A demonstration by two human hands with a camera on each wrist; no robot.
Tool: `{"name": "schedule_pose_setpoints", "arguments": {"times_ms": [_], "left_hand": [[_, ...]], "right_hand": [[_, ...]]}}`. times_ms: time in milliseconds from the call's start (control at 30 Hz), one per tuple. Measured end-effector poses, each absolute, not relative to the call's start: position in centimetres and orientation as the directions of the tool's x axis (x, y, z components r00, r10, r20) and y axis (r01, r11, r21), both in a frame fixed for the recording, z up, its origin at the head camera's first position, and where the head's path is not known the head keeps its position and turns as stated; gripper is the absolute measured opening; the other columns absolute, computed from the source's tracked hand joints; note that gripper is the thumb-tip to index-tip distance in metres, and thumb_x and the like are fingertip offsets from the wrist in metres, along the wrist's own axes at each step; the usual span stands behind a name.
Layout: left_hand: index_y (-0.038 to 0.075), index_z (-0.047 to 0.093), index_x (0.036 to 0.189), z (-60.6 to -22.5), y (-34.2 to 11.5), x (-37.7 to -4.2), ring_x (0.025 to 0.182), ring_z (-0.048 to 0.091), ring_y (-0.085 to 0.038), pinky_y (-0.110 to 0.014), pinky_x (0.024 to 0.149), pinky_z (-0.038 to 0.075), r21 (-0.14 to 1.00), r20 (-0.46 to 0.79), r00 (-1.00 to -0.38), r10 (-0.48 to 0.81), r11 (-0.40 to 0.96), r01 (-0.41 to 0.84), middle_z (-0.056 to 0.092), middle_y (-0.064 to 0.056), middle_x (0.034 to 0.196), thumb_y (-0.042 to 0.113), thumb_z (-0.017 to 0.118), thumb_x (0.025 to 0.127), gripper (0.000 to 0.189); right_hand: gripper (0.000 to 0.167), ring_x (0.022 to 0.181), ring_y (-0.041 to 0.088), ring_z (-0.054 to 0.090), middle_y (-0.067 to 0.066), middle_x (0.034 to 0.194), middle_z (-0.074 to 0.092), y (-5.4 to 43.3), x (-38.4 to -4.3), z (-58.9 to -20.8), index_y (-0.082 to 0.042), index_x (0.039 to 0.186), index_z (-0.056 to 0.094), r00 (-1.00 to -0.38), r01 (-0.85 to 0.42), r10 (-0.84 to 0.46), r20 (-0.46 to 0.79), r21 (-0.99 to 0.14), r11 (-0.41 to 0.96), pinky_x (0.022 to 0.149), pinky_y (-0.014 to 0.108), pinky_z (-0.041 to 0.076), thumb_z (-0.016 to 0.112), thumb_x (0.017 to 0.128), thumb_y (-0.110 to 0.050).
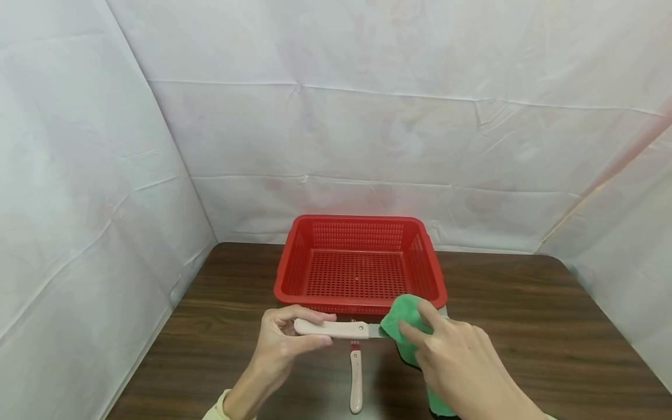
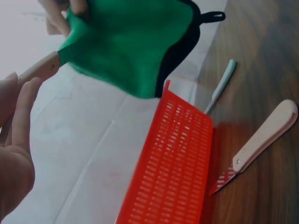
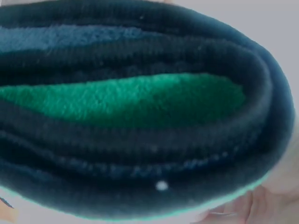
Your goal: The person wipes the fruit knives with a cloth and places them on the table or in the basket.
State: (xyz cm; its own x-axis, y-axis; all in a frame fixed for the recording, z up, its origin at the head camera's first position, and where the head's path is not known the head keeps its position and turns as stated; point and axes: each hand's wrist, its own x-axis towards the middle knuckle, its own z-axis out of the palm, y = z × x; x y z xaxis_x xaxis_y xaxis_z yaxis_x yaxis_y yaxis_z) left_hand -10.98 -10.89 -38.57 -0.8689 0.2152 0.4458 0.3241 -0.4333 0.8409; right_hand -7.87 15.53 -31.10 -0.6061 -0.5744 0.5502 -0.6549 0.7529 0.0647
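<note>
Head view: left hand (image 1: 283, 335), lower centre of frame, has its grip closed on a knife (image 1: 338, 330), thumb below, fingers above the pale handle. Knife roughly level, held up off the table (image 1: 504, 297), blade pointing right. Only the short stretch of blade next to the handle shows; rest goes into a green cloth (image 1: 406, 312).

Right hand (image 1: 451, 347), lower right of centre: grip closed, fingers pinching the cloth over the blade. More green hangs below that hand, down to the bottom edge. Left wrist view, upper part: cloth is spread, dark edging (image 2: 180, 53) along it, small dark loop (image 2: 212, 17) at the corner.

Second knife (image 1: 356, 379) on the table, bottom centre, below the held one; pale handle toward bottom edge, blade toward the basket. Red basket (image 1: 336, 301) mid-frame, just beyond the hands, slotted walls and floor. Left wrist view also has a pale-handled item (image 2: 225, 79) at upper right, beside the basket; its far end is hidden.

Right wrist view: mostly cloth folds, blurred, bit of hand at lower right. White sheeting (image 1: 367, 134) fills the upper frame. Pale sleeve (image 1: 216, 409) at bottom, left of centre.
</note>
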Motion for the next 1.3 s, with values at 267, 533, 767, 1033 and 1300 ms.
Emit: {"name": "schedule_pose_setpoints", "arguments": {"times_ms": [267, 533, 767, 1033, 1300], "left_hand": [[0.007, 0.071, 0.091, -38.3, -11.7, -10.9, 0.085, 0.068, -0.022, -0.030, 0.068, 0.056, 0.853, 0.432, -0.870, 0.236, -0.419, 0.310, 0.070, -0.019, 0.097, -0.015, 0.071, 0.070, 0.030], [0.005, 0.071, 0.091, -38.3, -11.8, -10.8, 0.084, 0.068, -0.022, -0.032, 0.068, 0.056, 0.866, 0.414, -0.877, 0.244, -0.402, 0.297, 0.069, -0.022, 0.097, -0.016, 0.071, 0.070, 0.029], [-0.005, 0.068, 0.093, -38.1, -11.6, -10.8, 0.083, 0.068, -0.022, -0.034, 0.068, 0.057, 0.868, 0.425, -0.872, 0.244, -0.382, 0.316, 0.068, -0.025, 0.097, -0.016, 0.071, 0.070, 0.026], [-0.005, 0.067, 0.091, -37.9, -11.5, -10.9, 0.082, 0.068, -0.021, -0.032, 0.066, 0.057, 0.866, 0.435, -0.867, 0.243, -0.378, 0.329, 0.069, -0.023, 0.095, -0.015, 0.072, 0.069, 0.025], [-0.007, 0.067, 0.091, -37.8, -11.5, -11.0, 0.082, 0.068, -0.022, -0.034, 0.066, 0.057, 0.861, 0.451, -0.856, 0.253, -0.376, 0.343, 0.069, -0.023, 0.095, -0.015, 0.072, 0.070, 0.024]], "right_hand": [[0.034, 0.050, -0.004, 0.010, -0.005, 0.084, 0.041, 17.5, -8.0, -31.5, -0.021, 0.093, 0.071, -0.573, -0.675, -0.561, 0.598, 0.044, 0.736, 0.040, 0.009, 0.011, 0.054, 0.068, -0.006], [0.040, 0.051, -0.004, 0.008, -0.007, 0.082, 0.037, 17.9, -7.9, -31.6, -0.022, 0.092, 0.071, -0.565, -0.676, -0.552, 0.613, 0.040, 0.736, 0.041, 0.009, 0.009, 0.032, 0.084, -0.015], [0.053, 0.053, -0.004, 0.008, -0.005, 0.082, 0.038, 18.0, -8.0, -31.2, -0.015, 0.094, 0.074, -0.530, -0.682, -0.536, 0.657, 0.045, 0.730, 0.041, 0.009, 0.009, 0.022, 0.088, -0.021], [0.054, 0.050, -0.003, 0.012, -0.003, 0.083, 0.040, 17.8, -8.0, -30.2, -0.018, 0.096, 0.074, -0.524, -0.666, -0.523, 0.672, 0.059, 0.743, 0.039, 0.010, 0.012, 0.021, 0.090, -0.024], [0.043, 0.050, -0.003, 0.017, -0.005, 0.081, 0.037, 17.9, -8.0, -29.5, -0.018, 0.097, 0.075, -0.539, -0.650, -0.502, 0.676, 0.045, 0.758, 0.040, 0.011, 0.015, 0.060, 0.060, -0.002]]}}
